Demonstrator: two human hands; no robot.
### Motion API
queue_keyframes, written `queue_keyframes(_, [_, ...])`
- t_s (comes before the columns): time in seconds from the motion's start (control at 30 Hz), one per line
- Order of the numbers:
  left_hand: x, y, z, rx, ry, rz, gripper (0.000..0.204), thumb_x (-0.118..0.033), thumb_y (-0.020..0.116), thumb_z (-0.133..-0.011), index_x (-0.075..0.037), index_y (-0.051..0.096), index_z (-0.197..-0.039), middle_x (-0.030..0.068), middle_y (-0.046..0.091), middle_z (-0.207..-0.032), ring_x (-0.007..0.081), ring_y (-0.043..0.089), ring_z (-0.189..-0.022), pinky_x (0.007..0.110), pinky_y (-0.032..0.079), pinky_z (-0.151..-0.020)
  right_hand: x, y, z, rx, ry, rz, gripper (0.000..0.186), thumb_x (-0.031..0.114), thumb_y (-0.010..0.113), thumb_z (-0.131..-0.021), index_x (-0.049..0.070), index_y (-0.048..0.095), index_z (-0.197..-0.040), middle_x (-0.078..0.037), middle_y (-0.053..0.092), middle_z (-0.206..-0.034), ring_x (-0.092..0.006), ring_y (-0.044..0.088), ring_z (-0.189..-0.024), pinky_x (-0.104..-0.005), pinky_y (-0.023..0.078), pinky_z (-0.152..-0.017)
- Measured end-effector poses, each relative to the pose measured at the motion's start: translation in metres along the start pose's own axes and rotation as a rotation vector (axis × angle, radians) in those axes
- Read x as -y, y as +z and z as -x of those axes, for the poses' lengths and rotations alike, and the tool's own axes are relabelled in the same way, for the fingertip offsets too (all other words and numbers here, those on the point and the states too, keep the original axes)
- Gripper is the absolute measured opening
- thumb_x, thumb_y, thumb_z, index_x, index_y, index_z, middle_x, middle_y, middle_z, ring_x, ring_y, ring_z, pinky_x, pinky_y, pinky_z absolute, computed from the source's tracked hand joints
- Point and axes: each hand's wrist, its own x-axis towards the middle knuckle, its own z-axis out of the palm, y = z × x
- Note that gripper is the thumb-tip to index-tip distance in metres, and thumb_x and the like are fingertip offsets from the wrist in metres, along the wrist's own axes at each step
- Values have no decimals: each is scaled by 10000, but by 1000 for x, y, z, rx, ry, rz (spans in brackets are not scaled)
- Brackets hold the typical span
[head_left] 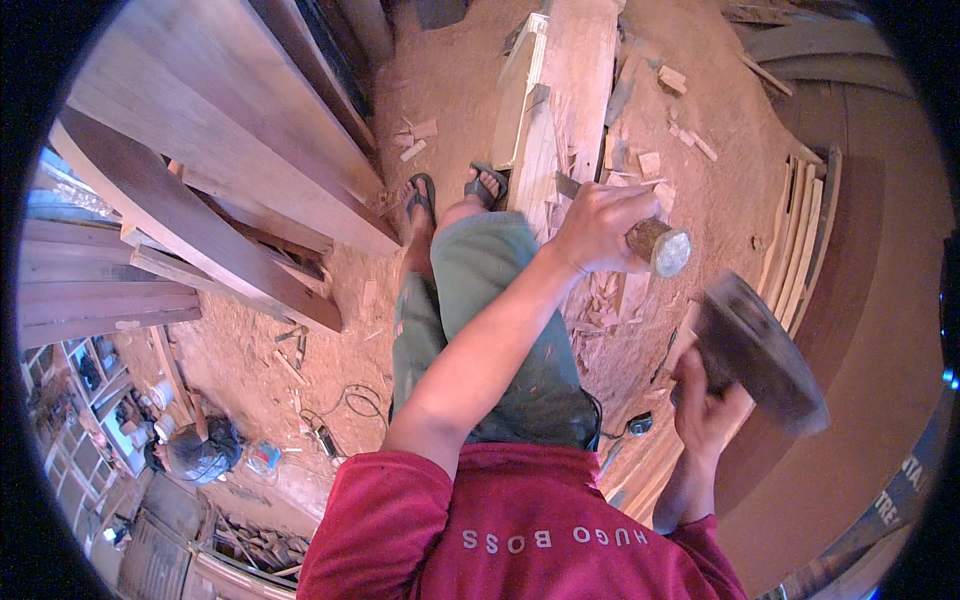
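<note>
My left hand (608, 225) is wrapped round a chisel (650, 243). The chisel's capped handle end points to the right, while its blade reaches left to a pale wooden beam (577, 90). Chips lie on and around the beam near the blade. Over on the right, my right hand (712, 400) grips a mallet (760, 350), its dark block head smeared by motion. The mallet head is apart from the chisel's end. Most of the mallet's handle is hidden by its head and my fingers.
Large curved wooden planks (240, 110) lean at the left. A brown panel (850, 300) and stacked slats (795, 240) stand at the right. A tape measure (640, 425) lies near my right arm. A corded tool (325, 440) and another person (200, 450) are at lower left.
</note>
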Motion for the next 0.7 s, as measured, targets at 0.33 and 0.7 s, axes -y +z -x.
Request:
queue_keyframes(0.33, [2,0,-1,53,-8,-7,364,-214,838,-544,-84,604,-791,76,628,-743,269,650,-693,354,492,-615,12,1,-33,131,-322,427,240,95,684,-864,-11,619,-1069,-159,657,-946,-315,619,-884,-380,472,-833])
queue_keyframes(0.7, [13,0,3,60,-49,-53,474,-173,814,-493,-65,649,-924,130,693,-915,300,690,-801,373,555,-667,-9,14,-31,207,-345,340,201,131,661,-883,-6,595,-1016,-147,645,-816,-323,629,-703,-382,492,-639])
